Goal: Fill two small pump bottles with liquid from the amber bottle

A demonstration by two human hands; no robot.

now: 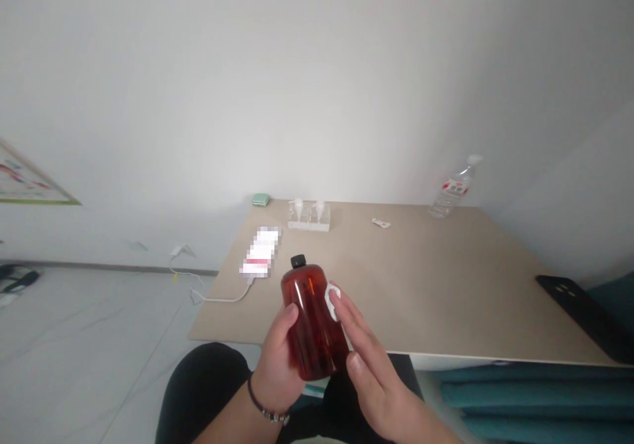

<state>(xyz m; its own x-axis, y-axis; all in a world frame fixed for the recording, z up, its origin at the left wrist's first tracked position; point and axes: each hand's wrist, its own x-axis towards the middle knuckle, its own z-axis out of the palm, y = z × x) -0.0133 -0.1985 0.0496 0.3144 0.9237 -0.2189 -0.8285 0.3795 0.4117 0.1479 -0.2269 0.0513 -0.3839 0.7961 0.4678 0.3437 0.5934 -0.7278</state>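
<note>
A reddish-brown translucent bottle (313, 328) with a black cap (298, 261) is tilted slightly in front of the table edge. My left hand (281, 351) grips its lower left side, thumb across the front; the other fingers are hidden behind it. Against the bottle's right side, my right hand (371, 371) presses a small round white pad, likely cotton (333, 304), under its fingertips. The fingers of that hand lie together and nearly straight, with the thumb near the bottle's base.
On the table (421, 285) are a phone (261, 251) on a white cable (230, 299), a clear holder (309, 218) with two white-topped pieces, a green case (260, 199), a scrap (381, 223), a tilted water bottle (452, 191) and a black object (579, 312).
</note>
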